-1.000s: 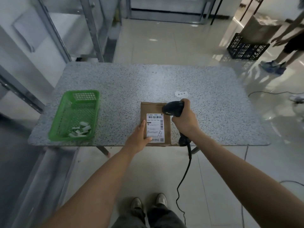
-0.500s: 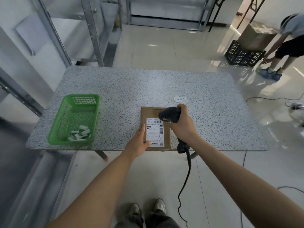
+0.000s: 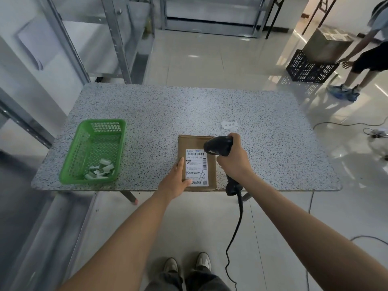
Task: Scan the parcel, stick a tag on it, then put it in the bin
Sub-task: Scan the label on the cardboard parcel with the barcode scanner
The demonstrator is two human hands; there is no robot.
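Observation:
A flat brown parcel [image 3: 194,142] with a white shipping label [image 3: 196,167] lies at the near edge of the speckled table [image 3: 189,106]. My left hand [image 3: 175,180] rests flat on the parcel's left near corner, holding it down. My right hand [image 3: 234,159] grips a black corded barcode scanner [image 3: 218,146], whose head hovers over the label's upper right, by the barcode. A small white tag [image 3: 229,124] with printed characters lies on the table just beyond the parcel.
A green plastic basket [image 3: 72,158] with several white paper scraps sits at the table's left. Metal shelving stands to the left. Far right, another person bends by a black crate [image 3: 308,68] holding a box. Cables run over the floor.
The view has shifted slightly, so the table sits a little lower in frame. The scanner head has edged left over the barcode. My left hand stays on the parcel.

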